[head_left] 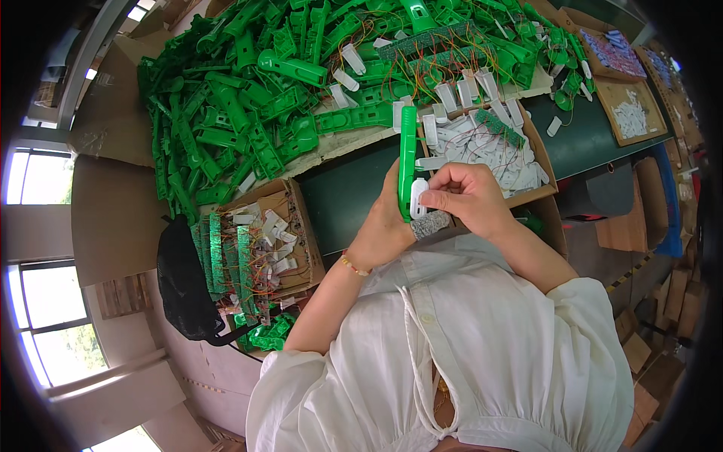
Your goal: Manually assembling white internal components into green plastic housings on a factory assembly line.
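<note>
My left hand [385, 218] is closed round a long, narrow green plastic housing [407, 147], which stands nearly upright in front of my chest. At its lower end, my right hand [471, 197] pinches a small white plastic piece [419, 197] between thumb and fingers. This piece is against or right beside the housing's right side; whether it is seated in it I cannot tell. Below it a speckled grey wrapping [431, 224] lies by my left thumb. Just beyond my right hand is a cardboard box [544, 151] full of white plastic parts [482, 154].
A large heap of green housings [233, 105] covers the table's far side. Wired green circuit-board strips [444, 45] lie on it. A carton [301, 233] at left holds boards and white parts. A black bag [184, 282] hangs beside it. Trays [633, 113] stand far right.
</note>
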